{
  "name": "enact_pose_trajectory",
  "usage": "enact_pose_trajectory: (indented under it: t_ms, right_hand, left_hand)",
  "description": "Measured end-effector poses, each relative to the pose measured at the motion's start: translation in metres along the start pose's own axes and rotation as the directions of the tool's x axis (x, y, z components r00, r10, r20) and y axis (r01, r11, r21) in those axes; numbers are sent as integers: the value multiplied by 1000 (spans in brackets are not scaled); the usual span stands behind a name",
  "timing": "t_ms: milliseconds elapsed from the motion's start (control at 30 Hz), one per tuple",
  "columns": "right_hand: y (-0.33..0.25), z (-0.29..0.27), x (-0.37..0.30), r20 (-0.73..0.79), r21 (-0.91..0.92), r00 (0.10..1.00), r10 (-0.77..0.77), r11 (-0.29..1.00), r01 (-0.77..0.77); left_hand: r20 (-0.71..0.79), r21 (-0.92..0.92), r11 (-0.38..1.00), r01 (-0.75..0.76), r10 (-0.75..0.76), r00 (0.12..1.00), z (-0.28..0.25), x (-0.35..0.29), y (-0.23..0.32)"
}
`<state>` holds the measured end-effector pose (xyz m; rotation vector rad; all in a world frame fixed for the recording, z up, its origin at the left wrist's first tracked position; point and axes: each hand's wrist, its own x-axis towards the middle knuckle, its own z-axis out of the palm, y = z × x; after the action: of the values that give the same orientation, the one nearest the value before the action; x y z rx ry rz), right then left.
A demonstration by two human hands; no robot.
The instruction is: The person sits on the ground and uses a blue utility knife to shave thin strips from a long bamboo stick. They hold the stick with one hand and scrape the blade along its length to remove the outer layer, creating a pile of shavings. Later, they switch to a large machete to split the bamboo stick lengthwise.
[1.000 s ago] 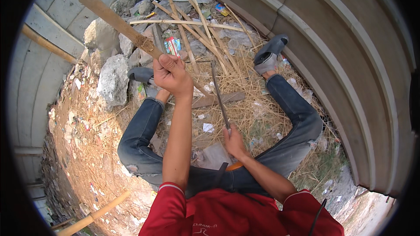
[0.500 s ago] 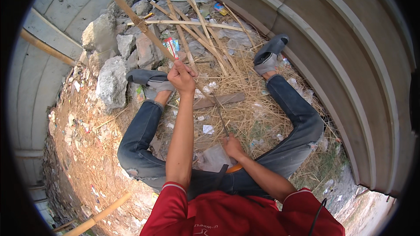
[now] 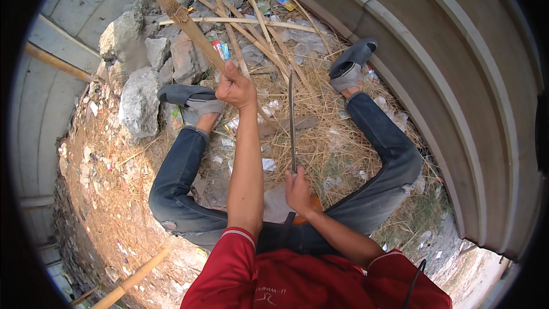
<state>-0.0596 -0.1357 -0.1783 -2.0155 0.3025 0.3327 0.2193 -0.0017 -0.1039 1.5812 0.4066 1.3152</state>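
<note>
My left hand [image 3: 236, 87] is wrapped round a bamboo pole [image 3: 182, 17], thumb lying along it. The pole slants from the upper left down past my fist, its lower end close to a flat dark board [image 3: 303, 124] on the straw. In my right hand [image 3: 299, 190], near my lap, is the handle of a long, thin-bladed machete [image 3: 292, 126]. Its blade points away from me between my legs, to the right of the pole and apart from it. An orange thing [image 3: 309, 212] lies partly hidden behind my right wrist.
Split bamboo strips [image 3: 251, 26] lie crossed ahead, among litter and straw. Grey rocks [image 3: 140, 103] are heaped at the left, beside my foot. A corrugated metal wall [image 3: 434, 68] curves along the right, and pale panels [image 3: 43, 103] stand at the left. Another bamboo pole [image 3: 134, 277] lies lower left.
The machete blade has swung away from the pole and now points more straight ahead. My right hand has shifted slightly. My left hand has tilted a little, still gripping the pole.
</note>
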Motion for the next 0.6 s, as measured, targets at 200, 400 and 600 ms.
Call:
enact_pose_trajectory:
  t_ms: [200,400,600]
  right_hand:
    - [40,21,5,-61,-24,998,-10,1000,9]
    - [-26,-36,27,-200,171,968,-153,967,188]
    - [-37,-37,35,-175,429,980,-98,888,165]
  left_hand:
    - [-16,123,992,-23,25,1000,-18,-36,-33]
    - [30,-140,977,158,-155,987,-60,-15,3]
    - [303,-134,983,125,-79,950,-75,11,-47]
